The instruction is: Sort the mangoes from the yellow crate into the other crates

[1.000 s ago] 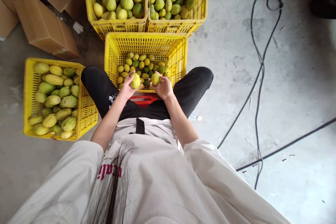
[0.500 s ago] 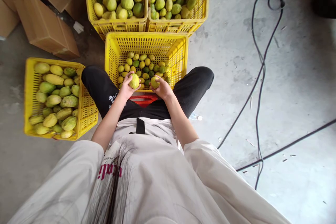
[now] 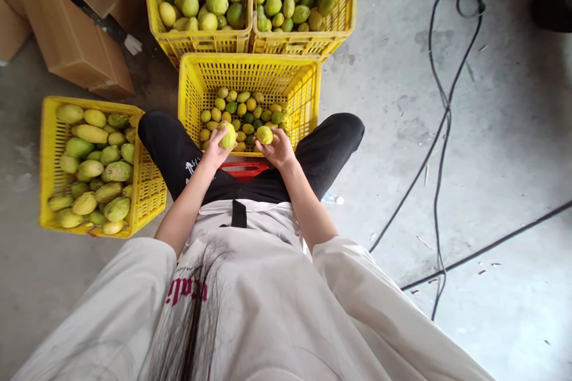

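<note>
My left hand holds a yellow-green fruit over the near rim of the middle yellow crate. My right hand grips a second, smaller fruit just beside it. Both hands hover above the crate's low layer of small fruits, between my knees in black trousers.
A yellow crate of larger fruits stands at my left. Two full yellow crates stand behind the middle one. Cardboard boxes lie at the far left. Black cables run over the concrete floor on the right. A red stool edge shows under me.
Both hands have turned their fruits slightly and lifted them a little toward the crate; the right hand's fruit shows more fully now.
</note>
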Demonstrator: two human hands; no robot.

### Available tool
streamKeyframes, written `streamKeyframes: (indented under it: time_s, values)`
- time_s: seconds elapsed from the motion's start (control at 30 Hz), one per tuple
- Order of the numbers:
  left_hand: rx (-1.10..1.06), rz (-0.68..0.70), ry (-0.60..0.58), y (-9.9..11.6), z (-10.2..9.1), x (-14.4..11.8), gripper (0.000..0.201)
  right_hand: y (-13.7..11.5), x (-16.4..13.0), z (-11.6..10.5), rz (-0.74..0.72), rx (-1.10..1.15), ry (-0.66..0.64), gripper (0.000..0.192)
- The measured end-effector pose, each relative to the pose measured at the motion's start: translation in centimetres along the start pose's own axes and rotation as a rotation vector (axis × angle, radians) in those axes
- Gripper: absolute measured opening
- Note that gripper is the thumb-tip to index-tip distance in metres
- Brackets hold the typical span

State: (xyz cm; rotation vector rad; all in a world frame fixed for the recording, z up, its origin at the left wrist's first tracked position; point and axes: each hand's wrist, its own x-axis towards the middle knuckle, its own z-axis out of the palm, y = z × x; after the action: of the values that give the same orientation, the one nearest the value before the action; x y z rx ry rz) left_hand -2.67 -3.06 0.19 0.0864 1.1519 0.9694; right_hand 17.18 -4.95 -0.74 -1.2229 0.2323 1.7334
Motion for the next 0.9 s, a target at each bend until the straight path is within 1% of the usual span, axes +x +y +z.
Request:
streamKeyframes:
  time_s: [0.03,0.1,0.2,0.3,0.4,0.53,0.57,0.67,0.77,0.9]
  values:
    - [0.012,0.001,-0.010,-0.1,0.0,-0.1,0.048,0.0,0.0,0.0,-0.001,0.029,0.027,0.007]
    - [0.018,0.006,-0.045,-0.1,-0.1,-0.2,0.048,-0.2,0.0,0.1,0.003,0.064,0.061,0.009]
    - [0.015,0.002,-0.069,-0.1,-0.2,-0.2,0.046,-0.4,0.0,-0.1,0.064,0.033,0.029,0.017]
    - [0.017,-0.029,-0.047,-0.1,-0.1,-0.1,0.048,-0.4,0.0,-0.2,0.096,-0.026,-0.021,0.021]
    - [0.006,-0.055,-0.027,0.0,0.0,-0.1,0.046,-0.2,0.1,-0.2,0.089,-0.067,-0.011,0.022]
    - [-0.049,-0.099,0.013,0.5,0.3,-0.4,0.032,-0.2,0.3,-0.4,0.069,-0.061,-0.009,0.028]
    - [-0.063,-0.118,0.025,0.6,0.3,-0.5,0.030,-0.3,0.3,-0.4,0.068,-0.046,-0.011,0.027]
    - [-0.093,-0.154,0.047,1.0,0.4,-0.7,0.041,-0.4,0.4,-0.6,0.042,0.014,-0.026,0.023]
    - [-0.106,-0.122,0.038,0.9,0.4,-0.6,0.040,-0.4,0.5,-0.7,-0.007,0.046,-0.059,0.023]
    - [-0.121,-0.058,0.005,0.6,0.2,-0.2,0.039,-0.3,0.3,-0.3,-0.007,0.071,-0.021,0.013]
